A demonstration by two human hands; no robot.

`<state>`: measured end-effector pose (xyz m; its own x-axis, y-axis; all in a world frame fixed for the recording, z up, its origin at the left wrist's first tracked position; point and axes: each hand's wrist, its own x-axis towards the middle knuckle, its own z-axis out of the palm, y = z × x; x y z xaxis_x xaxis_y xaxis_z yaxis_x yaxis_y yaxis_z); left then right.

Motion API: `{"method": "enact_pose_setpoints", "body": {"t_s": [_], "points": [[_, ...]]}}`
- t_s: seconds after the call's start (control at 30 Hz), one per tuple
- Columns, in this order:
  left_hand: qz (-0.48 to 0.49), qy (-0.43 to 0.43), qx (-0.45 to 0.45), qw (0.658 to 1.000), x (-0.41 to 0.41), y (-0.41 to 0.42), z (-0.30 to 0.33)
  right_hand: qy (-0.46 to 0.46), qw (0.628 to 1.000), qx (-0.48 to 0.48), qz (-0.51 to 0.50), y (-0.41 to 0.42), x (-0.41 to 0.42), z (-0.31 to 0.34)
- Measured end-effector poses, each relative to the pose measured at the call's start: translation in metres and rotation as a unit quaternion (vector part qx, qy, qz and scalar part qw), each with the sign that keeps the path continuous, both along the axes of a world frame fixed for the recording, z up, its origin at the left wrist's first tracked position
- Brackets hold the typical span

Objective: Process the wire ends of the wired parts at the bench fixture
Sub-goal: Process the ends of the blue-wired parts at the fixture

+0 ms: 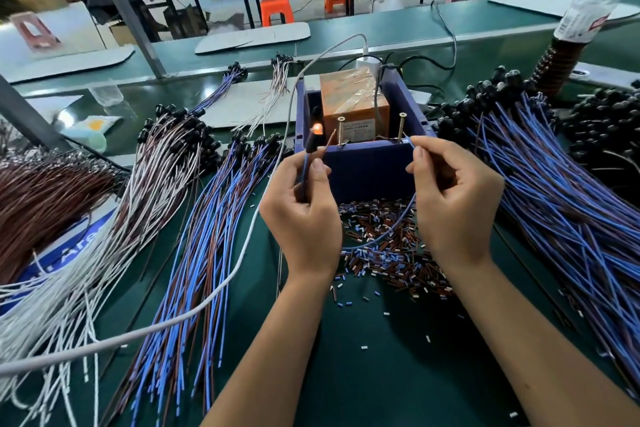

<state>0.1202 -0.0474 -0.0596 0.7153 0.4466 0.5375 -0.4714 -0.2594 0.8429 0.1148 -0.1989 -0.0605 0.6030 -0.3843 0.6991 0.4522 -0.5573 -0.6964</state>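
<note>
While the lamp [317,129] of the held part glows orange at frame centre, one wired part is seen being tested at the fixture [363,135], a blue open-fronted box on the green desk [381,357].

Head view. The left hand [301,215] is curled round the part's black body and its blue and brown leads; the brown wire end [330,142] is angled up to the left screw [341,132], apparently touching it. The right hand [453,198] pinches the blue wire end [412,144] between thumb and forefinger, just beside the right screw [401,126]; whether contact is made cannot be told, though the lit lamp suggests it. The blue lead sags in a loop between the hands, over a litter of cut insulation pieces [388,246].

Unprocessed or finished stock cannot be told apart: blue-brown bundles [207,236] lie at centre left, a larger heap [554,191] at right, white-wired parts [138,191] further left.

Judgement on the step: each bared end should be held to its own screw only, with fingers kept behind the insulation. The ends should be kept well apart so that no short is made. The lamp should be judged once steady, and the part then laid on the correct bundle.
</note>
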Motion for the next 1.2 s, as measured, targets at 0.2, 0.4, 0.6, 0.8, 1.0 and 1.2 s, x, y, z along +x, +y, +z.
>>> {"method": "enact_pose_setpoints", "body": {"t_s": [0.2,0.4,0.6,0.8,1.0,1.2], "points": [[-0.010,-0.043,-0.034,0.998,-0.014,-0.016,0.013,0.012,0.999,0.040,-0.001,-0.014,-0.010,0.008],[-0.130,-0.026,0.026,0.991,-0.016,-0.091,0.054,0.075,0.995,0.002,-0.069,-0.078,-0.029,0.041],[-0.280,0.129,-0.013,0.951,-0.007,-0.175,0.088,0.082,0.941,-0.095,-0.314,-0.155,-0.072,0.073],[-0.403,0.209,-0.305,0.837,-0.009,-0.221,0.116,0.147,0.977,-0.141,-0.067,-0.146,-0.082,0.082],[-0.407,0.207,-0.368,0.810,0.022,-0.225,0.128,0.133,0.975,-0.152,-0.098,-0.156,-0.089,0.082],[-0.222,0.167,0.067,0.958,0.046,-0.214,0.095,0.190,0.931,-0.251,-0.185,-0.184,-0.096,0.094]]}}
